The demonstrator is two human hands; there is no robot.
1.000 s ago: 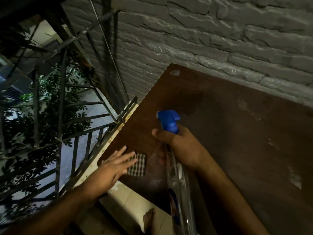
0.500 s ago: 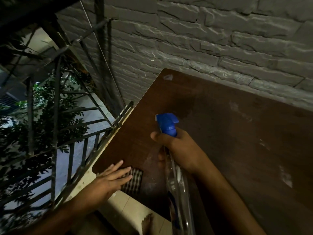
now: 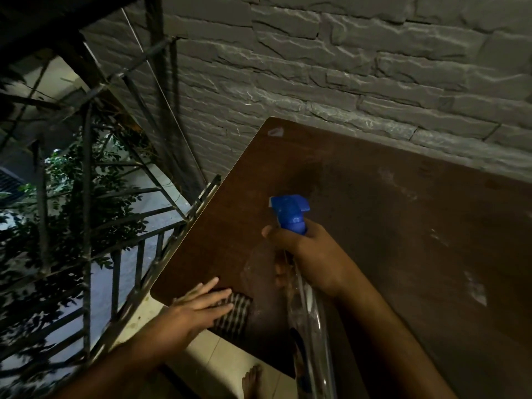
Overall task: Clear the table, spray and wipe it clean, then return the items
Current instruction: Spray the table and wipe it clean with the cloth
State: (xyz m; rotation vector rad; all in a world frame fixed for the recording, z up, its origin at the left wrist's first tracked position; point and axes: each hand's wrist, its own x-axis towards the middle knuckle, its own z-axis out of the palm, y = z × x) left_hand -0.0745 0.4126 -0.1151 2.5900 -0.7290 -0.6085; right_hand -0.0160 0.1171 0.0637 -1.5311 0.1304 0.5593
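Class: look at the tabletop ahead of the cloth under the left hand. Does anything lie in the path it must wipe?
Nothing visible lies on the table ahead of the cloth. The left hand presses the cloth flat at the near corner. The right hand holds the spray bottle above the surface, beside the cloth, not resting on it.

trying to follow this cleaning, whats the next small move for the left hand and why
Probably slide the checked cloth away from the near edge, across the table. The left hand presses it flat at the corner, and dull smears show farther in.

Matt wood-grain table [image 3: 374,197], checked woven cloth [image 3: 234,313], clear plastic bottle [image 3: 309,312]
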